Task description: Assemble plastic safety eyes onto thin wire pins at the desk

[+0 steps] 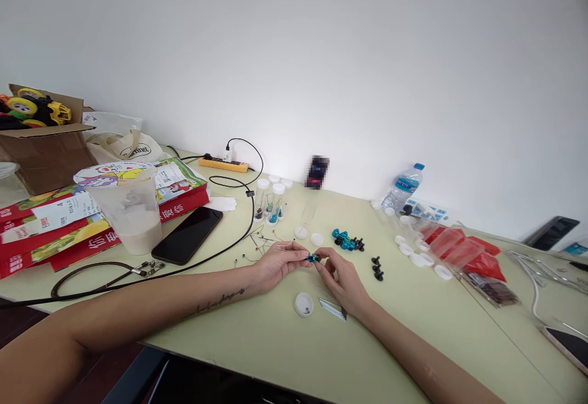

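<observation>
A small blue metallic bead (313, 258) is pinched by left hand (275, 263) and right hand (342, 278); seemingly finished blue-black pieces (348, 240) lie beyond.

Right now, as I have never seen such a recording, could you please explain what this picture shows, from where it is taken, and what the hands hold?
There is no machine here: a person works with two bare hands. The single picture comes from a camera worn on the person's head, looking forward and down, so both arms enter from the bottom edge. The left hand and the right hand meet over a pale green table and pinch a small blue part between their fingertips. Beyond it lie a pile of blue and black parts and clear vials with white lids. A loose white cap lies nearer the person. On the left are a black phone, a plastic cup and a cardboard box of toys; on the right, a water bottle and red bags.
</observation>
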A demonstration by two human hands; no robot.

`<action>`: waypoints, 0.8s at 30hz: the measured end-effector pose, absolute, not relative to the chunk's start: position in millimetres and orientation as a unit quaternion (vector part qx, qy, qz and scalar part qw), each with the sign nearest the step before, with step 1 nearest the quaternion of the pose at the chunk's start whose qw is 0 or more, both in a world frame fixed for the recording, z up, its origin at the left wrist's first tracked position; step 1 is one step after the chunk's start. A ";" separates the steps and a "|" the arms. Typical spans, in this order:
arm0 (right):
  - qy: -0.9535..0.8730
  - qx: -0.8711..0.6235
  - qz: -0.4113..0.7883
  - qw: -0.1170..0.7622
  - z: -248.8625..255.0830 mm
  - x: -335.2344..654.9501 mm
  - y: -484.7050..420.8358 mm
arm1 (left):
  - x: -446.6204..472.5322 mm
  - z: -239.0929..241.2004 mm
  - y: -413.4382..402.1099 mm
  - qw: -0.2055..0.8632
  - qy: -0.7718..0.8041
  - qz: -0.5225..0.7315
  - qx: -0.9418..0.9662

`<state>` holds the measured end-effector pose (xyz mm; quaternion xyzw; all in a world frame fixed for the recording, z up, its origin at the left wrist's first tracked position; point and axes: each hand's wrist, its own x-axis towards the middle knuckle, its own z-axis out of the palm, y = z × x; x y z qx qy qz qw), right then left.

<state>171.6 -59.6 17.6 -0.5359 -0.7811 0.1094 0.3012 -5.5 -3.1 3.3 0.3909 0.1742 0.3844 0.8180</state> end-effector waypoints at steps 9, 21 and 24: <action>-0.782 -0.537 0.105 0.300 16.2 172.7 -59.1 | -5.1 2.0 -2.8 0.815 0.177 0.385 0.394; -0.787 -0.547 0.091 0.269 14.1 173.9 -56.9 | -4.3 -2.0 -0.6 0.813 0.176 0.376 0.409; -0.786 -0.548 0.093 0.270 14.5 173.7 -57.2 | -4.5 -2.7 -0.7 0.813 0.174 0.372 0.414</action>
